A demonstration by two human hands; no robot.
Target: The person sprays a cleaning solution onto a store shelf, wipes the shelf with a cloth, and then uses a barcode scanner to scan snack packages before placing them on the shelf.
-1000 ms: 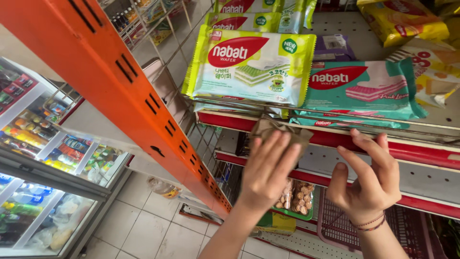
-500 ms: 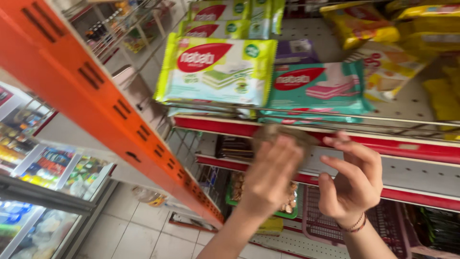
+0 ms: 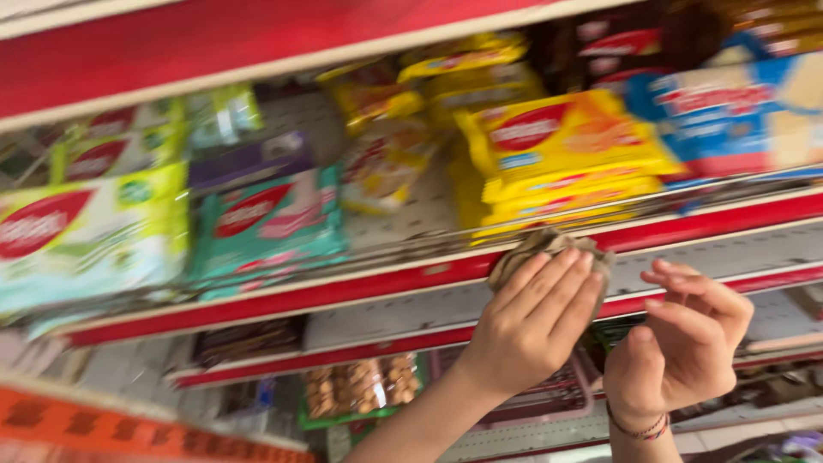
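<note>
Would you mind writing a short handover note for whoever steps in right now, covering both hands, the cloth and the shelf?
Left hand: fingers flat over a crumpled brownish cloth, pressing it on the red front edge of the shelf.
Right hand: empty, fingers loosely curled, just right of the cloth and below the shelf edge, touching nothing.
Things: the cloth sits under the yellow biscuit packs; teal pack and green pack lie further left on the same shelf.
Done: cloth is on the edge below the yellow packs.
Left: the picture is blurred, so cleanliness cannot be judged; the edge to the right looks uncovered.

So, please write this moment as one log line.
left hand: presses cloth on red shelf edge | right hand: empty, half curled
</note>
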